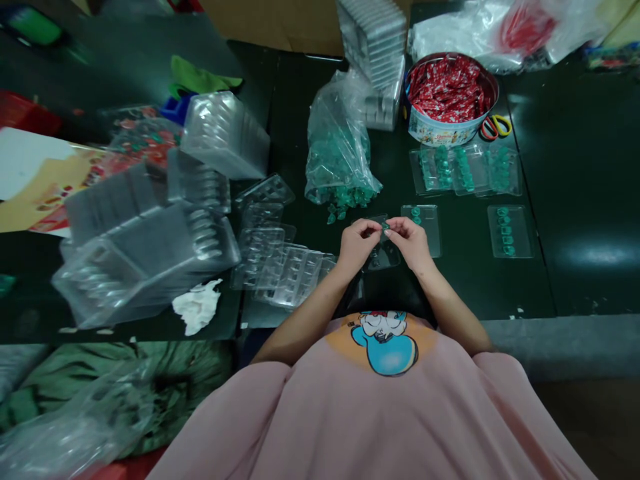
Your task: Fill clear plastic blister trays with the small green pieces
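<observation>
Left hand [357, 244] and right hand [413, 243] together pinch a small green piece [385, 227], just over a clear tray [387, 258] on the surface [467, 290]!

Green piece [385, 227] mostly hidden by fingers [406, 228].

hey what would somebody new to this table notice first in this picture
Likely the round tin heaped with shiny red pieces, far side, right of centre. Next, the clear bag mid-table, green pieces spilling from its near end, and the stacked clear trays at left. Just nearer than the bag, the left hand and right hand meet.
</observation>
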{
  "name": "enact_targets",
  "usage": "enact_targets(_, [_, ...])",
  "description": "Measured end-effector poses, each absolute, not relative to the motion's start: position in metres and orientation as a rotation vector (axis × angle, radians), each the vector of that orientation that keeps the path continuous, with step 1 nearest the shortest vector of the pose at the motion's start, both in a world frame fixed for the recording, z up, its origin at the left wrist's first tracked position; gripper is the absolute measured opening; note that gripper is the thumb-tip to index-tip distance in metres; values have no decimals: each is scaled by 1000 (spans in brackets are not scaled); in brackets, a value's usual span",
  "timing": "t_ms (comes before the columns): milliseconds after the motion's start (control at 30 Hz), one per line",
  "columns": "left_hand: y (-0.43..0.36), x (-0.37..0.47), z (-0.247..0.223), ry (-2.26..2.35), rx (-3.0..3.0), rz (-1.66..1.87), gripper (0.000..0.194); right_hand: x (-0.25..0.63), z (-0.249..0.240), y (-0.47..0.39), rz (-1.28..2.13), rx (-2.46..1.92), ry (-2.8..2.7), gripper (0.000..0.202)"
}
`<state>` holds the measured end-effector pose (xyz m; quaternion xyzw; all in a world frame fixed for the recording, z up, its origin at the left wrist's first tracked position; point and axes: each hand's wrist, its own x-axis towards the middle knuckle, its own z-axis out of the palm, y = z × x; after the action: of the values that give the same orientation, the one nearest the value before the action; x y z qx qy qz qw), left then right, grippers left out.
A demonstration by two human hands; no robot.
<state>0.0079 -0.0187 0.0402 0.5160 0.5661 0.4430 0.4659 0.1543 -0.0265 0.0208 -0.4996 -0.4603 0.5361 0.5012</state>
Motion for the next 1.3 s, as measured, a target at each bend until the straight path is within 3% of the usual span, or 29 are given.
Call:
enact_targets(300, [-16,3,47,1145,705,862,30,157,27,-33,1156,-1221,-1302,21])
enact_targets(533, [-13,-1,50,1033,790,849,32,159,25,-31,1598,-1121,-911,39])
enact_targets(933, [-13,4,40,1007,964,899,33,170,34,-35,1909,-1065,-637,37])
enact_targets(1133, [-9,27,45,948,739,893,32,179,43,-33,1761,-1090,-549,34])
enact_targets(1300, [9,58,48,1003,936,922,18,208,43,-27,1501,-1267,-706,25])
